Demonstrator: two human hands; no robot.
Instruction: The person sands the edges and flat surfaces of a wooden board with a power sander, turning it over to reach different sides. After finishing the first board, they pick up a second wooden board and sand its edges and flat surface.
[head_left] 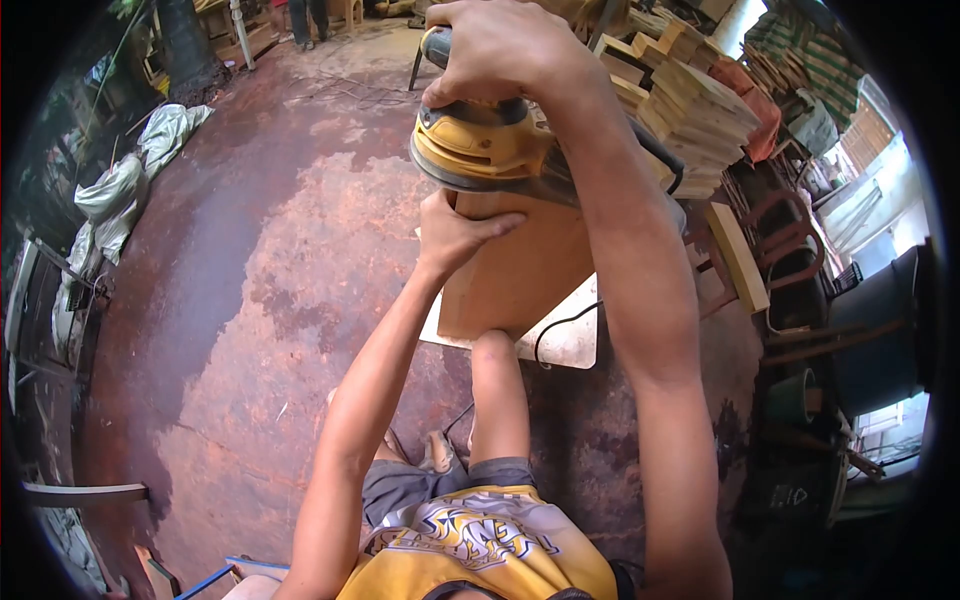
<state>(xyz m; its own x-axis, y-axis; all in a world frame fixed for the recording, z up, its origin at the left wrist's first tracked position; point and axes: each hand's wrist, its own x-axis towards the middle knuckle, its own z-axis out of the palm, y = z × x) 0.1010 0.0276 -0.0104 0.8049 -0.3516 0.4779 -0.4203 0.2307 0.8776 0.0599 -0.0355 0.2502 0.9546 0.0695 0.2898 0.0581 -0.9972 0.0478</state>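
Main risk: my left hand (455,235) is right under the orbital sander (475,145). If the sander skids toward 6 o'clock or rolls off the wooden panel's (525,265) top edge, the disc could catch my thumb. Cause would be a one-handed hold up top, at near full reach, with the weight perched on a narrow edge.

Second: the panel is on end on a pale base board (580,335), my knee (495,350) at its 6 o'clock end. Uneven push from above, or a slack left grip, and it could tip or walk. Tilted disc would likely gouge the edge too.

Third: black cord (560,320) curls over the base board, 5 o'clock from my left hand. A snag there could yank something off line, if that's the sander's lead; can't trace it.

Fingers: right hand (500,55) clasped over the sander's top at 12 o'clock, sander directly below the palm. Left has the panel's upper edge, thumb along the near face pointing to 3 o'clock, other fingers mostly hidden, so can't tell how hard they squeeze. Panel runs from that thumb down toward 5 o'clock.
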